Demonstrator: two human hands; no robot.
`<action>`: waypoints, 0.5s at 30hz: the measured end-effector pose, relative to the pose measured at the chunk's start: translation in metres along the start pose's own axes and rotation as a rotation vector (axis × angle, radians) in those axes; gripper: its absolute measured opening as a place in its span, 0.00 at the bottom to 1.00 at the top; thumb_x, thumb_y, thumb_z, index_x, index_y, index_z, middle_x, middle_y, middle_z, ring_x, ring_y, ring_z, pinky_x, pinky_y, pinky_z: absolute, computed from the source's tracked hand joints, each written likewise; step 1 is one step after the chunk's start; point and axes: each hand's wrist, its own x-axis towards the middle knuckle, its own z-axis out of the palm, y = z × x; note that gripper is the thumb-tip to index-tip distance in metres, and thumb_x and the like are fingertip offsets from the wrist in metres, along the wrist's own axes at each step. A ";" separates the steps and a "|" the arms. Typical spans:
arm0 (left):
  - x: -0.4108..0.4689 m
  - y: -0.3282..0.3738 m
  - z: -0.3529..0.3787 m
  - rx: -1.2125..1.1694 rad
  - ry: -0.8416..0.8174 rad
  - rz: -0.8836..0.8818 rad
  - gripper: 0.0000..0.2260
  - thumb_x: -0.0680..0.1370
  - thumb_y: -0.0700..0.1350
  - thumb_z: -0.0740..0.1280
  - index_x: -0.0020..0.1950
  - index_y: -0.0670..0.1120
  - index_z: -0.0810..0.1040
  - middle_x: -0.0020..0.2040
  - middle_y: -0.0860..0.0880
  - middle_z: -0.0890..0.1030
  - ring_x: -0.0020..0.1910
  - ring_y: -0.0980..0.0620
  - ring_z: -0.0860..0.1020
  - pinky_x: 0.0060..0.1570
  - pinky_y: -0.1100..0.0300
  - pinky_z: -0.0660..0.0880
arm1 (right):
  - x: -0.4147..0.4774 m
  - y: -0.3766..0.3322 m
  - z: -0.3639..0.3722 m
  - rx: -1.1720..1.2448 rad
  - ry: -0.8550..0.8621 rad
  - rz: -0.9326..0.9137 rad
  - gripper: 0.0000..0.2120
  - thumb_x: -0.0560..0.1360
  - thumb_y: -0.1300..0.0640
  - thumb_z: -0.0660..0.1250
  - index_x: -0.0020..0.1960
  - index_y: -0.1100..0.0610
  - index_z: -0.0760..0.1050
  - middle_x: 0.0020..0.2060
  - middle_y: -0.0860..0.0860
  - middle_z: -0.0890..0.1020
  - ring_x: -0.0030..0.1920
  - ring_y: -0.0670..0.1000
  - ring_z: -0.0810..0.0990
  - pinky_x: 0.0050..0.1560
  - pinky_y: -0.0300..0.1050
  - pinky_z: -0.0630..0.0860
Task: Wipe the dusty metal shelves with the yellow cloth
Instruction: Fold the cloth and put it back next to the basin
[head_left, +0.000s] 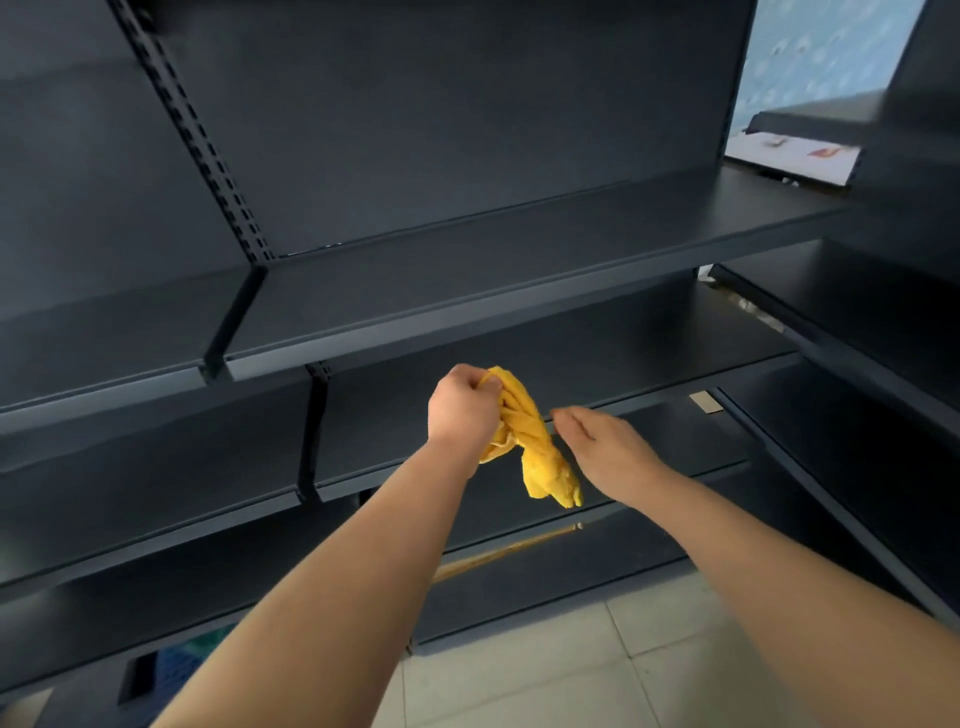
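Hands in view: two, both bare, forearms reaching in from the lower edge. Left hand (462, 410) is clenched round the upper end of the yellow cloth (540, 462), thumb and fingers curled over the fabric. Right hand (605, 449) lies relaxed, fingers straight and pointing left, just beside the cloth; we cannot tell whether the fingertips touch it. Cloths: one, twisted and bunched, hanging free in the air from the left fist, in front of the second shelf (384, 421).

Shelving: dark metal throughout. We count at least three levels in the centre bay: top shelf (519, 260), the second shelf behind the hands, and a lower level (545, 592) near the floor, partly hidden by the forearms. Left bay (104, 332) carries matching levels, separated from the centre by one slotted upright (208, 150). A further unit (857, 301) stands at the right, meeting the centre bay at an angle.

Edges: each shelf ends in a flat front lip; the top shelf's lip runs above the hands in our view. One pale tag (705, 401) sits on a shelf edge right of the right hand. One white sheet (795, 161) lies on the upper right shelf. Open room: the second shelf's surface stretches wide to left and right of the hands, a tall back panel (467, 130) rises above the top shelf, and tiled floor (597, 670) shows between the forearms
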 end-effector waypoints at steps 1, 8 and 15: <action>-0.002 -0.001 -0.009 -0.018 0.017 -0.001 0.05 0.78 0.48 0.63 0.50 0.51 0.77 0.42 0.54 0.79 0.41 0.55 0.78 0.36 0.60 0.73 | -0.005 -0.010 0.004 0.065 -0.029 -0.001 0.20 0.80 0.44 0.53 0.63 0.53 0.74 0.56 0.49 0.81 0.58 0.51 0.78 0.58 0.50 0.74; -0.015 -0.003 -0.054 -0.023 -0.123 0.073 0.02 0.76 0.48 0.68 0.47 0.52 0.80 0.43 0.52 0.82 0.44 0.52 0.80 0.46 0.55 0.78 | -0.032 -0.041 0.017 -0.333 0.199 -0.031 0.08 0.76 0.54 0.64 0.47 0.43 0.80 0.42 0.41 0.83 0.46 0.46 0.81 0.50 0.47 0.78; -0.039 0.013 -0.058 -0.093 -0.327 0.129 0.03 0.76 0.48 0.70 0.45 0.51 0.82 0.44 0.50 0.83 0.45 0.50 0.82 0.48 0.53 0.80 | -0.061 -0.031 0.004 -0.017 0.078 0.032 0.20 0.71 0.47 0.71 0.61 0.48 0.74 0.53 0.42 0.79 0.56 0.43 0.77 0.58 0.43 0.75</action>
